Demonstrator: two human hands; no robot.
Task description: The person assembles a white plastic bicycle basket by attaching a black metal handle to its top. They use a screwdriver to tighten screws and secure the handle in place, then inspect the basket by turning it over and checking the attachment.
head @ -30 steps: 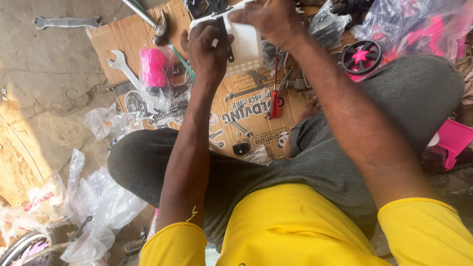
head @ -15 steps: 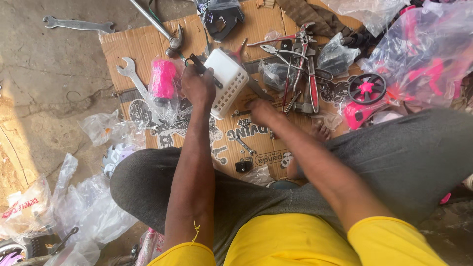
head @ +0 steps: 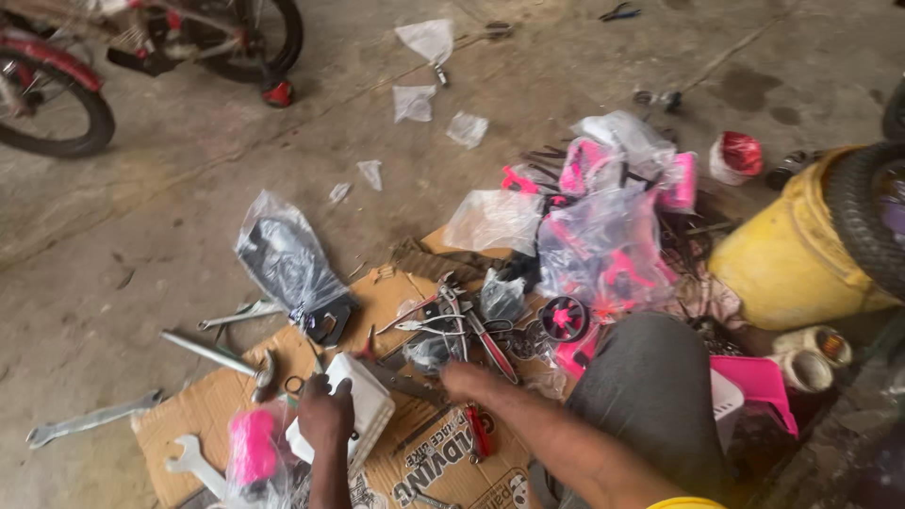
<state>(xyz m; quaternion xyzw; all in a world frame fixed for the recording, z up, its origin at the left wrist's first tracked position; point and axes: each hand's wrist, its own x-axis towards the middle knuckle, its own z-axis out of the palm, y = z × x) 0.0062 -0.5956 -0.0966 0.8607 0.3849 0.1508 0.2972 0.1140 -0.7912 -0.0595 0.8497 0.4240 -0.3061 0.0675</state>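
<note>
My left hand point(head: 325, 415) grips a white plastic basket-like part point(head: 363, 410) and rests it on the flattened cardboard point(head: 193, 410). My right hand point(head: 467, 380) reaches into a heap of pliers and hand tools point(head: 452, 325) on the cardboard; whether its fingers close on anything is unclear. A pink grip in a clear bag point(head: 252, 448) lies just left of my left hand. A hammer point(head: 222, 358) lies beyond it.
Wrenches point(head: 90, 419) lie at the cardboard's left edge. Pink plastic parts in clear bags point(head: 613, 226) and a small pink wheel point(head: 564, 319) sit right of the tools. A yellow drum point(head: 787, 259) with a tyre stands at the right. A bicycle point(head: 141, 47) is at far left.
The view has tilted up from my lap to the floor ahead. My left hand has lowered the white part onto the cardboard. My right hand has moved forward to the tool heap.
</note>
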